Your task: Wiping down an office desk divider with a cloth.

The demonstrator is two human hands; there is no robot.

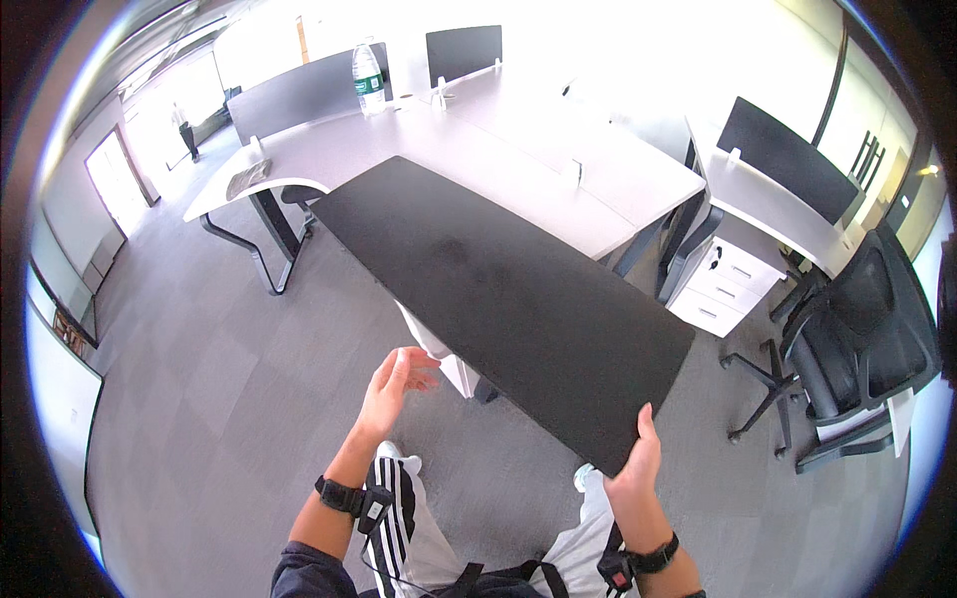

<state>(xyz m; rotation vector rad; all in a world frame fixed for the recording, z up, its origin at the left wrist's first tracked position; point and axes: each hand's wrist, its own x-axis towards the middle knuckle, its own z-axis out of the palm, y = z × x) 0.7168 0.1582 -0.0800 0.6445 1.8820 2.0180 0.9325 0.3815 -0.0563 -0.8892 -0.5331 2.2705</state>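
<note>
A long dark rectangular panel (508,299), like a desk divider screen, slants across the view in front of me. My right hand (634,456) grips its near right corner, thumb on the upper face. Beside the panel's near long edge, my left hand (396,377) hovers with bent fingers a little apart and nothing seen in them. Faint smudges mark the panel's surface. Its far end overlaps the view of a white desk (493,161); whether it rests there I cannot tell. Part of a white object (457,374) shows beneath the panel.
A water bottle (368,81) stands on the desk, near mounted divider screens (306,93). To the right are a white drawer pedestal (725,288) with keys and a black mesh office chair (860,336). A person (185,131) is far off at left, on the grey carpet (202,389).
</note>
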